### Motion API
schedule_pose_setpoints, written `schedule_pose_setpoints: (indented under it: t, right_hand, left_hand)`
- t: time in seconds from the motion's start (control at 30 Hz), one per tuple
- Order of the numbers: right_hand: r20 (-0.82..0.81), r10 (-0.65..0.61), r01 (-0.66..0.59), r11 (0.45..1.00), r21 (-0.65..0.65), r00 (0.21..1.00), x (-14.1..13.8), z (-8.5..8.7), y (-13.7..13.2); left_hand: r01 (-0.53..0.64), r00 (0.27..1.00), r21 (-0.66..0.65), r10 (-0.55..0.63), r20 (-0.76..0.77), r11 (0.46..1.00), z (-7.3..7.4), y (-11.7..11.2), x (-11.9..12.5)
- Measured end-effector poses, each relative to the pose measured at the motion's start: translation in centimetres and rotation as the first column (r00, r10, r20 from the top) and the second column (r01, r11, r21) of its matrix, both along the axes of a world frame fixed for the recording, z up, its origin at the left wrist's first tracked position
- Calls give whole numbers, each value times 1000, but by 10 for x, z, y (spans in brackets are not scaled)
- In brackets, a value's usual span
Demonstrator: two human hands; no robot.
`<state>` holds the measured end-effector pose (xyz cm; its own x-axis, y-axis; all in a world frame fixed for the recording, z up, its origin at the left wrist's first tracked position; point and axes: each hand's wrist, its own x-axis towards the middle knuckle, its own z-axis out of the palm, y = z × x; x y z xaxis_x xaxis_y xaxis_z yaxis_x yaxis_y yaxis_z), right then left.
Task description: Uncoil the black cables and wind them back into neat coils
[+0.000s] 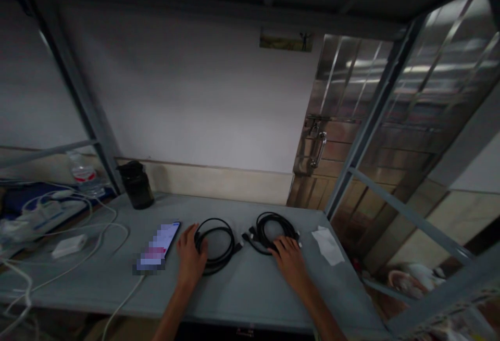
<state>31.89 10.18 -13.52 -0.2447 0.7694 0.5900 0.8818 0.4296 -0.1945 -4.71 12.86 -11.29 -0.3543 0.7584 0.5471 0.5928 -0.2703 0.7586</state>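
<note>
Two coiled black cables lie side by side on the grey tabletop. My left hand (pixel 191 255) is at the left edge of the looser coil (pixel 230 252), its strands running between my thumb and fingers. A dark plug end points right from that coil. Over the lower edge of the tighter black coil (pixel 261 224), my right hand (pixel 291 257) lies with its fingers stretched forward, touching the cable and covering part of it. Loose connector ends (pixel 250 234) stick out on this coil's left side.
Left of my hands lies a phone (pixel 160 247) with a white cable plugged in. Behind it stands a dark bottle (pixel 136 185). White cables and a charger (pixel 69 246) fill the table's left side. A white paper (pixel 328 245) lies at right, near the metal bed frame (pixel 363 138).
</note>
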Motion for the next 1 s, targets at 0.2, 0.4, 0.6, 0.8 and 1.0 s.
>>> schedule_pose_setpoints:
  t: [0.2,0.4,0.6,0.8,1.0]
  right_hand:
    - [-53,-14,14,1000,-9,999,-1,-2,1]
    - [-213,0,-6,1000,-27,977,-1,4,-2]
    - [-472,-15,-24,997,-75,882,2,27,9]
    - [-729,-46,-107,981,-161,683,10,84,47]
    - [-897,-2,-222,969,-112,442,12,145,67]
  left_hand:
    - [30,994,125,-17,-106,992,13,-12,9]
    - [125,990,130,-115,-80,984,16,-18,13]
    - [154,988,105,-150,-42,983,15,-17,12]
    - [172,985,114,-171,-18,979,14,-17,13]
    - [187,982,133,-190,9,973,13,-18,13]
